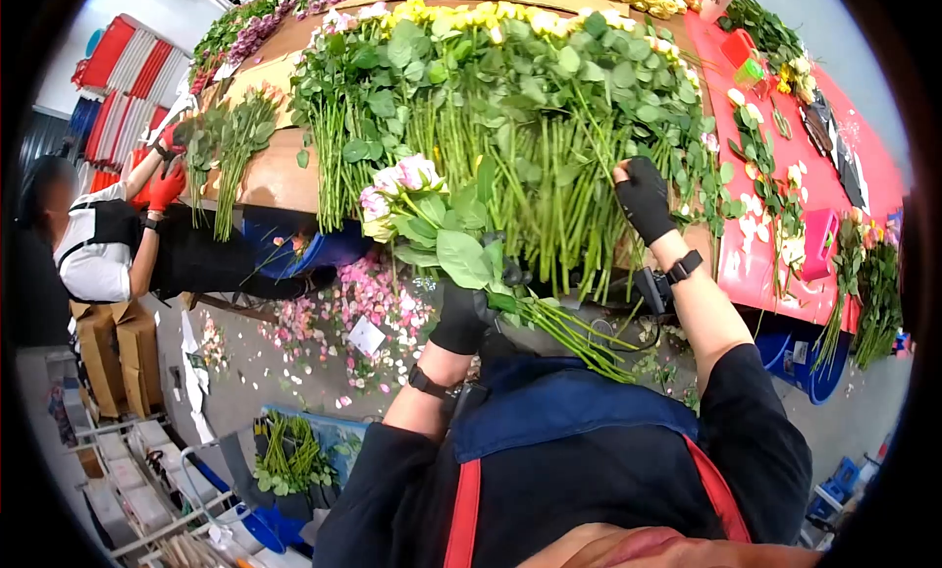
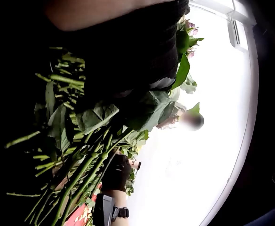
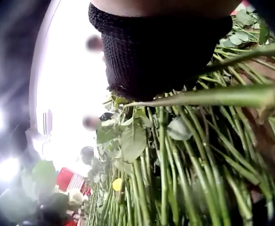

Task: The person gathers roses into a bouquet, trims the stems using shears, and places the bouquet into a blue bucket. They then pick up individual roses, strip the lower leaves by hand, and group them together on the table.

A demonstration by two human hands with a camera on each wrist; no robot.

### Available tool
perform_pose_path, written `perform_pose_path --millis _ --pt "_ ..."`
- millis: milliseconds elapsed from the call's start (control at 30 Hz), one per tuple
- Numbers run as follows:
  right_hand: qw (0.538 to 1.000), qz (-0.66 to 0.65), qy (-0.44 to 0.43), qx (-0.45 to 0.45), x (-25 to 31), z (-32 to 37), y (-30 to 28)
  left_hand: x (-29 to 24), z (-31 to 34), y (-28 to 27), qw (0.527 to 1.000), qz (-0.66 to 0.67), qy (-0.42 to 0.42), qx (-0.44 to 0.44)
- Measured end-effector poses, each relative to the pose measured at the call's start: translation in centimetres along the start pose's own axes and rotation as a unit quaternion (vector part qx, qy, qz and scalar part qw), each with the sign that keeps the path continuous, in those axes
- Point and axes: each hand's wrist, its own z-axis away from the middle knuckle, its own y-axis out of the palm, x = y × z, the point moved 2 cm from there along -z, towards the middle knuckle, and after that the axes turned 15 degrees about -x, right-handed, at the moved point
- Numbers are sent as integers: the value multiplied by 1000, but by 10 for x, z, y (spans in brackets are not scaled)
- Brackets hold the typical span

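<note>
My left hand [image 1: 459,318], in a black fingerless glove, grips a bunch of roses [image 1: 463,258] in front of my body. Its pale pink and white heads point up and left, and the bare stems [image 2: 88,167] trail down to the right. My right hand [image 1: 646,201], gloved the same way, is over the stem ends of a broad pile of roses [image 1: 510,127] on the table. Its fingers are curled around a rose stem [image 3: 222,97], which sticks out past the glove in the right wrist view; the fingertips are mostly hidden there.
A person in red gloves [image 1: 165,187] handles another bunch of stems [image 1: 240,151] at the left. Pink cloth [image 1: 731,264] covers the table's right side, bearing loose flowers. Blue tubs [image 1: 800,362] stand below the table edge. Petals [image 1: 368,308] litter the floor.
</note>
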Motion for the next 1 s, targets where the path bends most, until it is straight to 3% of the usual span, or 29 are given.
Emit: perform_pose_path --millis 33,67,133,200,233,333,467,533,600,633,667,733,800,833,867,900,933,1000 --pt "999 -14 38 1 7 2 6 -12 -5 -9 1000 -10 -11 25" --pt "997 -23 80 -2 14 4 15 -24 -9 -18 998 -67 18 -13" --pt "988 48 117 92 28 0 27 -45 -21 -26 999 -41 0 -13" --pt "982 116 94 112 40 -1 33 -60 -37 -42 997 -41 -11 -56" --pt "986 133 56 83 30 2 41 -67 -42 -45 999 -34 -14 -10" --pt "965 79 239 79 19 -8 45 -81 -52 -55 1000 -10 -20 -9" --pt "982 93 143 87 40 -3 51 -97 -55 -51 998 -4 -50 -23" --pt "982 50 180 42 8 5 56 -101 -61 -58 998 -6 -69 -3" --pt "976 -13 215 -5 16 1 52 -106 -64 -60 996 2 -86 20" --pt "953 -111 282 -14 19 2 42 -109 -65 -60 995 10 -94 32" --pt "953 -89 289 -27 78 -5 22 -111 -66 -60 994 19 -101 44" --pt "968 -117 209 -70 94 8 10 -109 -72 -66 996 19 -73 37" --pt "993 32 65 -93 141 20 -4 -110 -71 -59 998 20 -52 12" --pt "978 -37 200 -43 152 33 -7 -113 -69 -51 999 20 -47 -8" --pt "975 -56 213 -14 161 44 -10 -116 -68 -46 996 22 -87 -21" --pt "953 -81 290 42 176 52 -13 -123 -63 -37 997 -54 -20 -51" --pt "921 -103 364 96 192 61 -13 -119 -68 -41 999 -53 12 2" --pt "936 -123 307 122 213 83 1 -112 -73 -67 998 -14 -54 16"
